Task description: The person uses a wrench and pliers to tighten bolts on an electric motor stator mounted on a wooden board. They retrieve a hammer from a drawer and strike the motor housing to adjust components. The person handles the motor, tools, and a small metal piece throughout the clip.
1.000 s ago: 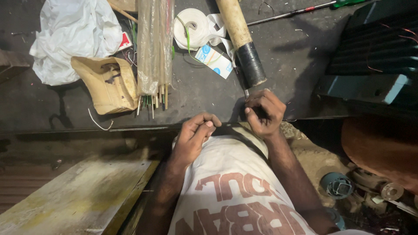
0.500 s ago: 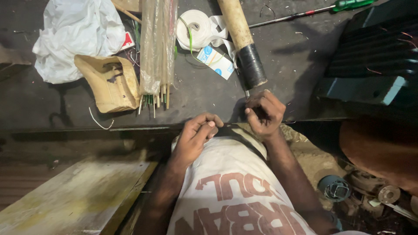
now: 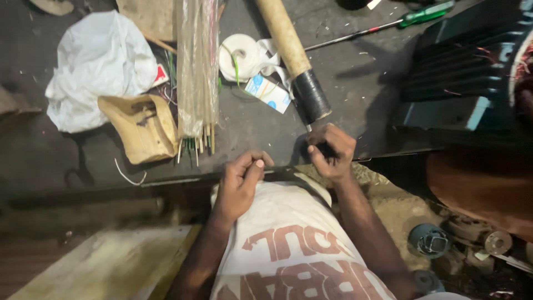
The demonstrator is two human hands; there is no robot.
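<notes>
Hands worked at the near edge of the desk (image 3: 355, 83), just below the wooden handle (image 3: 282, 33) with its black-taped end (image 3: 311, 97). Right hand (image 3: 332, 151) was curled shut, fingers pinched on something small and dark, too small to identify, right beside the taped end. Left hand (image 3: 242, 180) was loosely curled, thumb against fingertips, possibly pinching a thin strand; could not tell for sure. Judgement: fine pinch work like this wants both hands kept close, steady tension, wrists braced on the desk edge. Stick bundle in clear wrap (image 3: 195, 72), tan pouch (image 3: 141, 128), white tape roll (image 3: 241, 55) and white bag (image 3: 97, 66) lay further back, apart from the hands.
</notes>
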